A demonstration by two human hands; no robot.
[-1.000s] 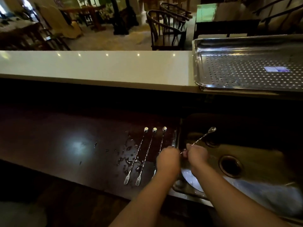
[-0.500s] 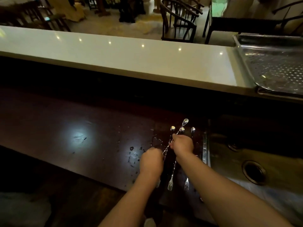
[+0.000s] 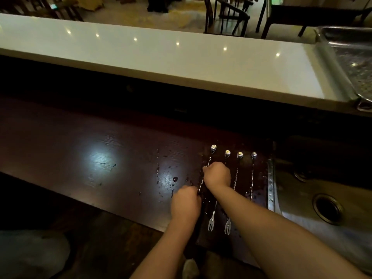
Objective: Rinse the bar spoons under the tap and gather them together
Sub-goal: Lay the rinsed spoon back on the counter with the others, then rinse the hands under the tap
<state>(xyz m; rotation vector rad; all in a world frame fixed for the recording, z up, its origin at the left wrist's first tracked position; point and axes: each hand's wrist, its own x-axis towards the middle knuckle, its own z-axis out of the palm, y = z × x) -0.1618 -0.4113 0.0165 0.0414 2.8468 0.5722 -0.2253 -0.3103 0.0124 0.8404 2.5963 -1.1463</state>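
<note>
Four slim twisted-stem steel bar spoons lay side by side on the wet dark wooden counter [image 3: 84, 150], bowls at the far end, just left of the steel sink [image 3: 302, 198]. The leftmost bar spoon [image 3: 213, 149] was pinched at mid-stem by the right hand [image 3: 218, 175] and nearer its near end by the left hand [image 3: 186, 203], both closed around it. The other three spoons [image 3: 239, 156] lay untouched to its right, two fork-tipped ends visible near the counter edge.
</note>
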